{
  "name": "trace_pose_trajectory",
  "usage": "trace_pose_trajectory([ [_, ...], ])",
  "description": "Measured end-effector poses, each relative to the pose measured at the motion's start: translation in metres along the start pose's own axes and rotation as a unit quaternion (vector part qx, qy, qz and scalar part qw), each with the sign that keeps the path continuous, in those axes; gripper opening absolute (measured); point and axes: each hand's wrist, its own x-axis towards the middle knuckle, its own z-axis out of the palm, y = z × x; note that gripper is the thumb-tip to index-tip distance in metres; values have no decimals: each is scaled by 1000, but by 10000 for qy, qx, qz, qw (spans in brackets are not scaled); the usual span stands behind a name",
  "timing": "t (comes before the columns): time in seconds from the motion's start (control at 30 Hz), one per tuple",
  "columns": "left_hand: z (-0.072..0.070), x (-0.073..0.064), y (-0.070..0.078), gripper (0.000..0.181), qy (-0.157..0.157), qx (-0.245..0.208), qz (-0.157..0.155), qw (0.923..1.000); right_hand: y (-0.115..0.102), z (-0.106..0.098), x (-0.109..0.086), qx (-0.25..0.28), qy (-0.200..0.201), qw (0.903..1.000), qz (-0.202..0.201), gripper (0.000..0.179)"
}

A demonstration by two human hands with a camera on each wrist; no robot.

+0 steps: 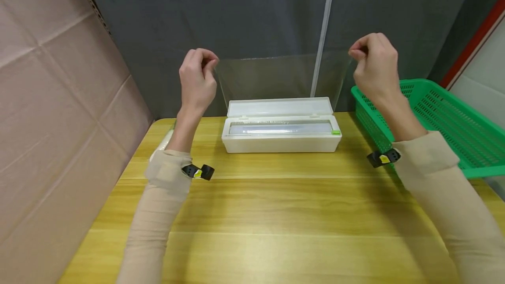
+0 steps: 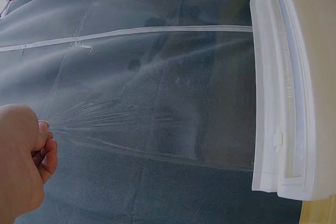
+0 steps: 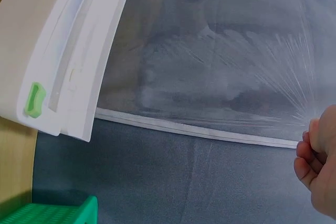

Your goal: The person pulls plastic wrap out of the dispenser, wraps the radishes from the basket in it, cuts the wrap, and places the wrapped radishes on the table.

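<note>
A sheet of clear plastic wrap (image 1: 272, 76) stretches up from a white wrap dispenser box (image 1: 282, 144) at the table's far edge. My left hand (image 1: 198, 78) pinches the sheet's upper left corner, and my right hand (image 1: 376, 65) pinches the upper right one. Both hands are raised above the box, one on each side. Creases fan out from the pinched corners in both wrist views. The box lid (image 1: 280, 107) is tilted up at the back, and a green slider (image 1: 336, 132) sits at the right end of its front rim.
A green plastic basket (image 1: 467, 100) stands on the right, under my right forearm. Partly hidden behind my left forearm lies a whitish roll-like thing (image 1: 162, 143). A dark grey curtain (image 1: 213, 8) hangs behind the wooden table (image 1: 284, 214); a pale pink wall covering (image 1: 59, 100) is on the left.
</note>
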Motion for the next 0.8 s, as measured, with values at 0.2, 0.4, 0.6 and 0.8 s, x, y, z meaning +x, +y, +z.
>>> trace_pose_trajectory([
  [0.2, 0, -10, 1, 16, 93, -280, 319, 9991, -3, -5, -10, 58, 45, 10000, 30, 21],
  [0.4, -3, -18, -1, 20, 117, -355, 745, 9965, -6, -9, -20, 196, 139, 9997, -44, 22],
  [0.6, -6, -21, 1, 23, 108, -346, 885, 9954, -9, -10, -23, 187, 393, 9986, -292, 22],
  [0.8, -9, -25, 4, 25, 151, -398, 938, 9947, -10, -11, -26, 304, 553, 9972, -407, 23],
])
